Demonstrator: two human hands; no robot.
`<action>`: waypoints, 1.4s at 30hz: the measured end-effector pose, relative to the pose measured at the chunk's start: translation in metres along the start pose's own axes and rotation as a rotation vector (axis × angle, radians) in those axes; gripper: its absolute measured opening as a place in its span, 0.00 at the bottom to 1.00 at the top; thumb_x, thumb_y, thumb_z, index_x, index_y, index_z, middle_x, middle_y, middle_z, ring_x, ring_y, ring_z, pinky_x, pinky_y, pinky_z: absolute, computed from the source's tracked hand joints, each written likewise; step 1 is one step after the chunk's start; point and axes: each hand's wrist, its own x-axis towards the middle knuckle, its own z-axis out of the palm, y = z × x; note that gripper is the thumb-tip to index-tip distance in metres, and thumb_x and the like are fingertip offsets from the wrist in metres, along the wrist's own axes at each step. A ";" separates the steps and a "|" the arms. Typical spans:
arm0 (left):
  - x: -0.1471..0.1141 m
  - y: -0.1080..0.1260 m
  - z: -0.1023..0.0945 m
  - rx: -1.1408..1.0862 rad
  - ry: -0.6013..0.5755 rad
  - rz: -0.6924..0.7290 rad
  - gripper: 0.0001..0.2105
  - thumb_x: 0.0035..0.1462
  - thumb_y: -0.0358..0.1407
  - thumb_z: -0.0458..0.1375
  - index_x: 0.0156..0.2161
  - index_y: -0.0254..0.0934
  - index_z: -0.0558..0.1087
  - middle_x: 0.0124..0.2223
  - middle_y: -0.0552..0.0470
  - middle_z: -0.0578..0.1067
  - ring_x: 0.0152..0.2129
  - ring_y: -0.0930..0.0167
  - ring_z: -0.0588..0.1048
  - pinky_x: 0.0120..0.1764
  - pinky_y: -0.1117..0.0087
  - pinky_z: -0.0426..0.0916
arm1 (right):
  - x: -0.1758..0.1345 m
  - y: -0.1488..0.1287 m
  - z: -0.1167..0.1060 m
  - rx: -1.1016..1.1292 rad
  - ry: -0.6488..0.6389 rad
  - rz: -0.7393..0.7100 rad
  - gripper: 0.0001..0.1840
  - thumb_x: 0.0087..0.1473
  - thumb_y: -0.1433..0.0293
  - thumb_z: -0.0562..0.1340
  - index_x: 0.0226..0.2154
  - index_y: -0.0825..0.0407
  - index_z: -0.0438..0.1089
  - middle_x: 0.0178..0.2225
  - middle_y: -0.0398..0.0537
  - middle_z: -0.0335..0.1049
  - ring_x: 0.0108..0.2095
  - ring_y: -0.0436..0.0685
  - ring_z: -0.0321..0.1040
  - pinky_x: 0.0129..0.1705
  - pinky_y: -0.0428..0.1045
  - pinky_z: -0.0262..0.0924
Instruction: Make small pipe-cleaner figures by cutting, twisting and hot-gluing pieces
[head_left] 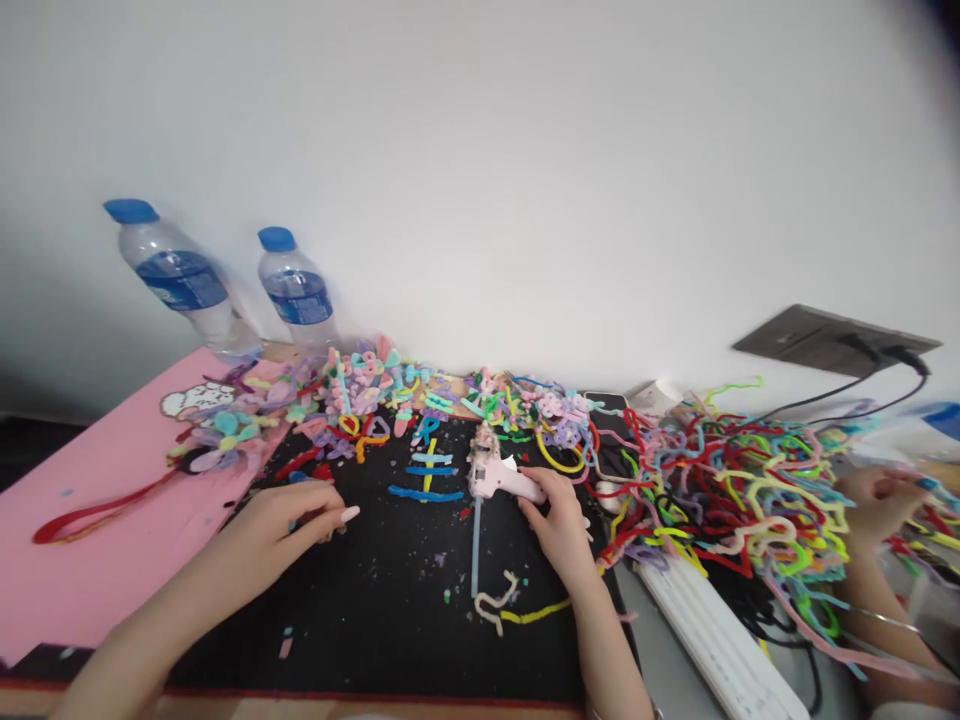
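My right hand grips the handle of a pale pink hot glue gun, whose clear glue stick points toward me over the black mat. Thumb and fingers of my left hand are pinched together above the mat's left part; anything between them is too small to make out. Between my hands lies a yellow pipe cleaner stem crossed by several blue strips. A cream bent pipe cleaner and a yellow one lie near my right forearm.
Finished pipe-cleaner pieces line the wall. Tangled pipe cleaners heap at right, beside a white power strip and another person's hand. Two water bottles stand behind a pink board. Cables run from a wall socket.
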 end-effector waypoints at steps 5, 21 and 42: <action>-0.002 -0.002 0.011 -0.062 0.178 -0.094 0.13 0.55 0.46 0.53 0.34 0.40 0.74 0.35 0.53 0.77 0.30 0.67 0.74 0.33 0.72 0.67 | 0.001 0.000 -0.003 0.042 -0.004 0.001 0.15 0.49 0.74 0.59 0.41 0.51 0.69 0.42 0.51 0.70 0.45 0.61 0.63 0.47 0.57 0.58; 0.017 0.007 0.045 -0.144 0.176 0.012 0.10 0.53 0.38 0.55 0.40 0.42 0.73 0.47 0.48 0.72 0.42 0.64 0.72 0.44 0.63 0.68 | 0.002 0.002 -0.006 0.044 -0.005 0.020 0.15 0.47 0.70 0.61 0.40 0.50 0.71 0.42 0.51 0.71 0.44 0.63 0.65 0.47 0.59 0.59; 0.033 -0.006 0.000 -0.085 0.302 -0.190 0.17 0.52 0.46 0.53 0.40 0.36 0.73 0.30 0.51 0.76 0.23 0.67 0.74 0.24 0.70 0.67 | -0.001 -0.002 -0.010 0.081 0.046 0.023 0.13 0.50 0.71 0.58 0.40 0.51 0.70 0.41 0.52 0.71 0.43 0.61 0.67 0.46 0.56 0.62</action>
